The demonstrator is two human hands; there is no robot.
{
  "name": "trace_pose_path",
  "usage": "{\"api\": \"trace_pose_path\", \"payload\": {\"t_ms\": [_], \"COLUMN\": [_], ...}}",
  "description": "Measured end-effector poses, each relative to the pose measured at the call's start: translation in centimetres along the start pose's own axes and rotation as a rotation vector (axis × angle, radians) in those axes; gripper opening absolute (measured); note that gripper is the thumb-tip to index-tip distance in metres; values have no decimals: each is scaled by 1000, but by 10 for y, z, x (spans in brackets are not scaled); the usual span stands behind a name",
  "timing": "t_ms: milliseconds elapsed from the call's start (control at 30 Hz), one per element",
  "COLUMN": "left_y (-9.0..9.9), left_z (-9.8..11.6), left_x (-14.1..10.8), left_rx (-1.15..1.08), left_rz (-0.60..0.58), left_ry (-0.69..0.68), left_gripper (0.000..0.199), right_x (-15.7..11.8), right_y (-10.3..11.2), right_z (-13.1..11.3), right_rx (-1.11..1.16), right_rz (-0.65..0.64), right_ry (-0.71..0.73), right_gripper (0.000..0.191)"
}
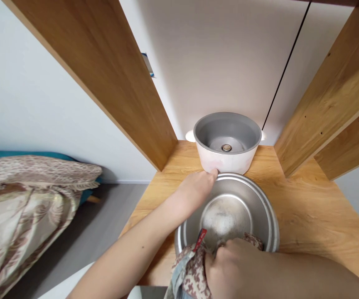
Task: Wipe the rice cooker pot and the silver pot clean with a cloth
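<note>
A round silver metal pot (226, 211) with a ringed, slightly stained bottom lies before me on the wooden tabletop. My left hand (201, 187) reaches across its left side, fingers closed on the far rim. Bunched in my right hand (232, 263) is a brown and cream patterned cloth (193, 270) with a red tag, pressed against the pot's near part. Just behind the pot stands a white rice cooker body (227, 160), lidless, its grey interior showing a round central sensor. My left fingertips are close to the cooker's front wall.
Wooden posts rise from the table (313, 224) at left (114, 79) and right (329, 79). A pale panel (217, 62) with a dark vertical line is behind the cooker. On the left, a bed with a patterned cover (33, 216) stands on the grey floor (111, 216).
</note>
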State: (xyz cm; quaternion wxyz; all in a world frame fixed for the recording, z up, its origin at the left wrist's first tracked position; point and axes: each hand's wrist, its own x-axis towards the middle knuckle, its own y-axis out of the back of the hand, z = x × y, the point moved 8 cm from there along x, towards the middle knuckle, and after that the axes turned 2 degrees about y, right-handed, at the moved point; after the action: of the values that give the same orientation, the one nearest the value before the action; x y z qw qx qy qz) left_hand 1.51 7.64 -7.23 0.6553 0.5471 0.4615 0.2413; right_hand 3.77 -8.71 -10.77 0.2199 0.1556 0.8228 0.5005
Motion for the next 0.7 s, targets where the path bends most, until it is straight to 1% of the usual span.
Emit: {"api": "trace_pose_path", "payload": {"t_ms": [100, 300, 400, 433, 567, 700], "left_y": [0, 0, -2, -2, -2, 1], "left_z": [1, -1, -2, -2, -1, 1], "left_x": [-1, 1, 2, 2, 1, -1], "left_rx": [20, -2, -15, -7, 0, 8], "left_rz": [-2, 36, 44, 36, 12, 4], "left_ry": [-4, -17, -25, -23, -13, -14], "left_gripper": [47, 47, 47, 47, 45, 43], "right_x": [1, 2, 0, -1, -1, 0], "right_y": [-4, 2, 0, -1, -1, -2], "right_z": [1, -3, -1, 0, -1, -2], "right_rx": [-58, -87, -99, -97, -62, -95], "right_rz": [-74, -55, -55, -49, -8, -51], "right_ry": [-15, 14, 4, -3, 3, 0], "right_gripper": [33, 29, 18, 17, 18, 18]}}
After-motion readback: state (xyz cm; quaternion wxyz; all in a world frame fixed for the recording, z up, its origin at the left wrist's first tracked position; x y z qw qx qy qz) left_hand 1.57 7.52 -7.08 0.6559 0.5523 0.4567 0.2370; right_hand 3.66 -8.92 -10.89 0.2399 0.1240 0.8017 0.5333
